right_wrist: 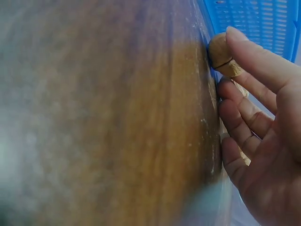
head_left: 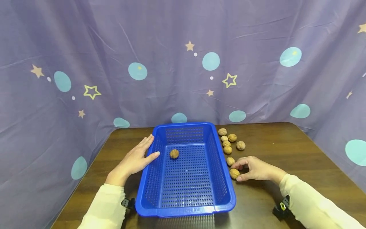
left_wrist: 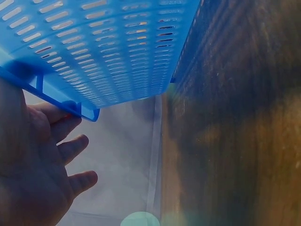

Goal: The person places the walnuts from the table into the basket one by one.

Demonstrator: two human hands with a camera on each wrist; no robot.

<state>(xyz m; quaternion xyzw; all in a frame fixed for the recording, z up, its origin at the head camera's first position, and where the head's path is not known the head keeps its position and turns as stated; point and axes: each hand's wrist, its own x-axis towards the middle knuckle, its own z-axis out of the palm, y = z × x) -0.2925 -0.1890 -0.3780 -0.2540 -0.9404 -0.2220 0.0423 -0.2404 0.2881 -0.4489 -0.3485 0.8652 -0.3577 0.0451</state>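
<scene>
Right hand has thumb and index pinching a round, tan, ridged-shell walnut on the dark brown wooden table. Blue perforated plastic basket is just inboard of the grip. Walnut should be light, stiff, low-slip, prone to roll; hold across widest girth. Left hand rests unclenched on the rim opposite.

From above, we find free way into the blue rectangular plastic basket, but the round brown walnuts obstruct low passage along its right side.
</scene>
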